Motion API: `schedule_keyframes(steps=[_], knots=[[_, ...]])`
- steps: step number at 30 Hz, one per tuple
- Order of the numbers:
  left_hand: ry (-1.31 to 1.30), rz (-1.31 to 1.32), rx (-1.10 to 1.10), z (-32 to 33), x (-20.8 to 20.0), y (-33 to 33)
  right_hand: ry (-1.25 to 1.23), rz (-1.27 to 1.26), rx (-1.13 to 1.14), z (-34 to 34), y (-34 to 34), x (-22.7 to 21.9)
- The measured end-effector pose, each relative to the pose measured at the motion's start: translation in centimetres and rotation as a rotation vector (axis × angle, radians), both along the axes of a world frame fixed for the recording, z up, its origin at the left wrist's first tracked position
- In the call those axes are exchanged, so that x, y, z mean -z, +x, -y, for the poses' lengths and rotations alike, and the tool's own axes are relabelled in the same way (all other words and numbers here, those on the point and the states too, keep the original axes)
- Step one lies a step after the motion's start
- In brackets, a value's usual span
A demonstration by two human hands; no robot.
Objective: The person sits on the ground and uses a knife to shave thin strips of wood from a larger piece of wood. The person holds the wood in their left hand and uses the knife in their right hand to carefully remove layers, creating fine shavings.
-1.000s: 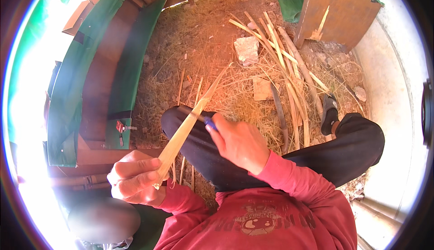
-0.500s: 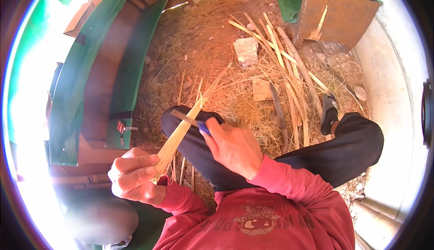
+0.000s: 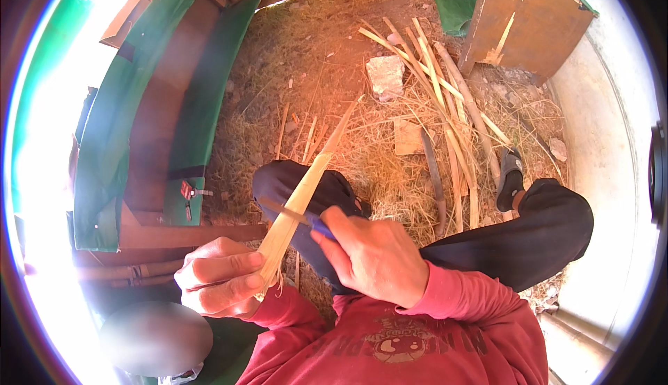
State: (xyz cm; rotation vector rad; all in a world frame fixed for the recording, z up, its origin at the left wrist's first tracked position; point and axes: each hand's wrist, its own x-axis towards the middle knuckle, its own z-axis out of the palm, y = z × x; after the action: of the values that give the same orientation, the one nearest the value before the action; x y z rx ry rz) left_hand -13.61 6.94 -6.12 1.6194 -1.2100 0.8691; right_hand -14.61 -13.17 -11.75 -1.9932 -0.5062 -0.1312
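Note:
My left hand pinches the wide near end of a pale, split wooden strip, which tapers as it points away over my bent left knee. Fine shavings curl from the strip's near end by my fingers. My right hand is closed round the blue handle of a knife. The knife's narrow blade crosses the strip at about its middle, seemingly against it. Most of the handle is hidden inside my fist.
Several split strips and poles lie on the straw-covered ground ahead to the right. Near them are a pale stone block, a square wooden piece and a dark curved blade-like piece. Green-draped boards stand left; a brown panel stands far right.
Both hands have shifted slightly right with the strip and knife. The blade now crosses the strip closer to my left hand, and a curled shaving near the strip's middle no longer shows.

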Motion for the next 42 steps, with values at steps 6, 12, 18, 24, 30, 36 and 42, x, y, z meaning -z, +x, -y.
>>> schedule_keyframes(steps=[6,12,18,24,30,36,42], knots=[[0.058,0.024,0.042,-0.4,-0.6,0.3,-0.269,-0.056,0.109,0.3,2.2,2.8],[-0.037,0.003,-0.013,-0.7,-0.3,0.1,-0.171,0.014,0.113,-1.1,2.4,4.1],[-0.051,0.015,-0.043,-0.5,-0.1,-0.1,-0.172,0.036,0.115,-0.9,1.7,3.8],[-0.019,0.011,-0.036,-0.8,-0.2,0.1,-0.071,0.128,0.087,-1.1,1.8,3.7],[-0.04,-0.001,-0.03,-1.1,0.2,-0.2,-0.128,0.092,0.12,-1.4,2.8,5.1],[0.046,0.008,-0.038,1.3,-0.6,-0.3,-0.291,0.135,0.374,-0.9,6.3,11.9],[0.005,-0.034,-0.094,1.3,-0.3,-0.8,-0.238,0.042,0.306,-0.3,4.7,7.1]])
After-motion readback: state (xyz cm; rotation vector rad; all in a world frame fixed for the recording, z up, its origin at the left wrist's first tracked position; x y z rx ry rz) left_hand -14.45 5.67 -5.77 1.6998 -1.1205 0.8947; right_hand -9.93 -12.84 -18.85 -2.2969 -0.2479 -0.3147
